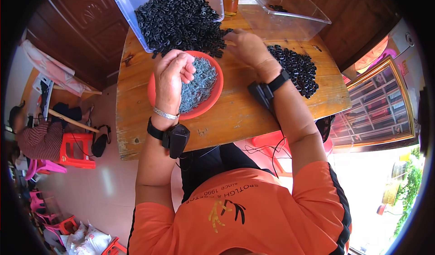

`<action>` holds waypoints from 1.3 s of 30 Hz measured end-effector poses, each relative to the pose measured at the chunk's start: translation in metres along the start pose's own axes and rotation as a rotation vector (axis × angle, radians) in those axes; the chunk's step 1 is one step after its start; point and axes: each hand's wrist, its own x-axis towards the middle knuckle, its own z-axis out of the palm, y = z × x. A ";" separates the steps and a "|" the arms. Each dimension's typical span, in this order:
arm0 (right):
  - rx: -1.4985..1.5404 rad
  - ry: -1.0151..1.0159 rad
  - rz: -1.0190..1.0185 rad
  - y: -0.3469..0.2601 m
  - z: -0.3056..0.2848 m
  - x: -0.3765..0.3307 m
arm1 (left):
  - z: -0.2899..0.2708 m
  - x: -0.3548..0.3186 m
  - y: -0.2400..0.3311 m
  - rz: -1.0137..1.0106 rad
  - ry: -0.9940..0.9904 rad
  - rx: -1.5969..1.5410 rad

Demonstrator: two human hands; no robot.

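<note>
My left hand (173, 71) is held over a round red bowl (217, 92), its fingers curled closed; whatever they pinch is hidden. Many small grey metal screws (199, 85) fill the bowl. My right hand (250, 49) reaches to the right edge of a large heap of small black plastic pieces (179, 21) with two holes each. Its fingers are bent together at the loose pieces there, and I cannot make out what is between them. The heap spills from a clear plastic bin (128, 17) lying toward me.
A second group of black pieces (297, 71) lies on the wooden table (240, 105) by my right forearm. Behind stand a clear tub (290, 24) and a jar of amber liquid (230, 3). At left, a person (41, 139) sits near a red stool (78, 150).
</note>
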 end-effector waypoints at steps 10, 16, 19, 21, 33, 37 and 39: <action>-0.037 -0.084 -0.144 -0.007 0.023 0.007 | 0.003 -0.001 -0.001 -0.011 -0.008 0.039; 0.088 -0.079 -0.100 0.008 0.015 0.003 | 0.005 -0.001 -0.002 -0.025 -0.013 0.063; 0.092 -0.027 -0.089 0.000 0.008 0.002 | 0.001 0.000 -0.004 -0.021 -0.027 0.095; 0.069 -0.062 -0.077 -0.007 0.002 0.002 | 0.000 0.000 -0.005 -0.023 -0.040 0.119; -0.169 -0.151 -0.070 -0.001 0.014 0.004 | 0.005 -0.002 -0.001 -0.033 -0.020 0.064; 0.002 -0.132 0.018 0.001 0.012 0.000 | 0.004 -0.002 -0.002 -0.039 -0.016 0.073; 0.037 -0.204 0.077 0.001 0.001 0.001 | 0.004 -0.002 -0.003 -0.038 -0.021 0.072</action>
